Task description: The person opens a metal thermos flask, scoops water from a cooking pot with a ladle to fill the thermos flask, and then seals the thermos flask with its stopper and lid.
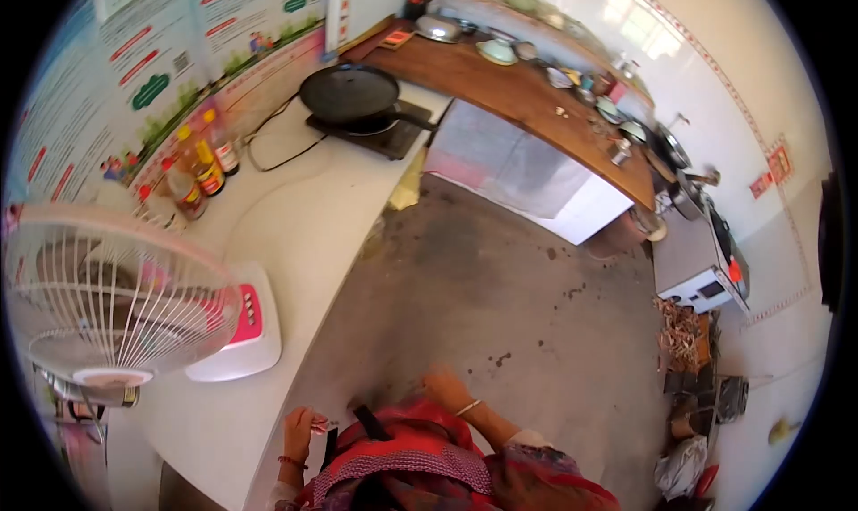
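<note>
At the bottom of the view, my left hand (302, 423) is beside the edge of the white counter (308, 328), its fingers curled together. Whatever is in those fingers, if anything, is too small to name. My right hand (447, 389) is raised in front of my body over the floor, smeared by motion, so its fingers cannot be made out. Both hands are close to the red patterned garment (420, 431) on my body. A dark strap (371, 423) sticks up from the garment between the hands.
A white fan (237, 332) and several sauce bottles (207, 165) stand on the counter. A black pan (350, 93) rests on a dark cooktop (380, 138) at its far end. A brown worktop (500, 91) with bowls runs along the back. Firewood (684, 332) lies at right.
</note>
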Motion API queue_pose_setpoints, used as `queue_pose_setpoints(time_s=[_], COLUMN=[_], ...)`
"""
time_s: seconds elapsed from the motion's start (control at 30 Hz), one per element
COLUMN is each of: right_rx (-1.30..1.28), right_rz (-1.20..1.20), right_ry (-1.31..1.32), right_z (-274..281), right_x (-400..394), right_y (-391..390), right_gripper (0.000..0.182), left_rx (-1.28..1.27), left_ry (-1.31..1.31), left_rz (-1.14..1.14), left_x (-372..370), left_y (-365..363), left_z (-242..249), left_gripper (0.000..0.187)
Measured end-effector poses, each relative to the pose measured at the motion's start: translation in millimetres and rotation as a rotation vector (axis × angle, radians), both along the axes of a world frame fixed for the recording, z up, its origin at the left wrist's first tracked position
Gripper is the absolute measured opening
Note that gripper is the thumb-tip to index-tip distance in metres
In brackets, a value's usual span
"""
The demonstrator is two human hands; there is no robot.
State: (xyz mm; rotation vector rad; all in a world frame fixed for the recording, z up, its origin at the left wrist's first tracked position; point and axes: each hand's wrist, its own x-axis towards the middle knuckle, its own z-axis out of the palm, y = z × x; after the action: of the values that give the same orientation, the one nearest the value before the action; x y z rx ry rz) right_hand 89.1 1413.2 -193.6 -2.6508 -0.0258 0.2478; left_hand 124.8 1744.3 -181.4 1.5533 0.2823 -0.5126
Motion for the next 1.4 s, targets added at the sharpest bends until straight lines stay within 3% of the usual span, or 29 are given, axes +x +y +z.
queue_pose_setpoints(time_s=[0.1, 0.17, 0.3, 0.43, 0.57, 0.77, 0.87, 0.97, 1.1, 1.2, 1.27, 1.4], right_rx=[0.076, 0.276, 0.424, 0.354, 0.246, 0.202, 0.162, 0.226, 0.016, 0.146, 0.272, 0.352], right_rz=[-0.086, -0.106, -0.131, -0.129, -0.431, -0.717, -0.693, -0.822, -0.889, -0.967, -1.065, -1.145], right_ry=[0.015, 0.054, 0.093, 0.072, -0.09, -0.019, -0.206, -0.188, -0.173, -0.131, 0.057, 0.073], right_z=[-6.8, -12.1, -19.3, -3.5, -26.0, -8.2, -5.4, -11.2, -13.1, -11.8, -13.4, -25.2], right_x=[-27.9, -36.0, -28.8, -18.6, -24.9, -4.8, 18.2, 35.4, 26.8, 22.6, 17.4, 15.3], right_y=[-11.2, -12.1, -40.6, -129.1, -245.3, -367.1, -395.8, -412.9, -434.2, -451.1, -465.6, -498.6], right_gripper=[0.018, 0.015, 0.017, 0.018, 0.02, 0.019, 0.018, 0.017, 0.018, 0.02, 0.022, 0.024], left_rx=[-0.019, 0.013, -0.049, 0.026, -0.004, 0.042, 0.032, 0.008, -0.047, -0.074, -0.119, -0.173], left_ry=[-0.02, -0.12, -0.155, -0.08, -0.019, -0.049, -0.028, -0.04, -0.065, -0.202, -0.211, -0.333], left_rz=[-0.167, -0.259, -0.245, -0.329, -0.305, -0.41, -0.387, -0.42, -0.543, -0.696, -0.756, -0.829], left_x=[35.3, 55.8, 81.3, 86.5, 98.5, 138.9, 172.7, 214.8, 270.7, 303.8, 324.2, 341.7], left_y=[-46.6, -79.9, -153.5, -216.5, -291.2, -375.0, -405.4, -455.2, -550.1, -636.4, -693.4, -798.8], left_z=[9.9, 20.3, 32.9, 10.4, 7.3, 9.9, -0.2, -11.5, -8.6, 20.2, 31.8, 54.0], left_gripper=[0.025, 0.019, 0.013, 0.009, 0.01, 0.01, 0.009, 0.009, 0.008, 0.008, 0.009, 0.012])
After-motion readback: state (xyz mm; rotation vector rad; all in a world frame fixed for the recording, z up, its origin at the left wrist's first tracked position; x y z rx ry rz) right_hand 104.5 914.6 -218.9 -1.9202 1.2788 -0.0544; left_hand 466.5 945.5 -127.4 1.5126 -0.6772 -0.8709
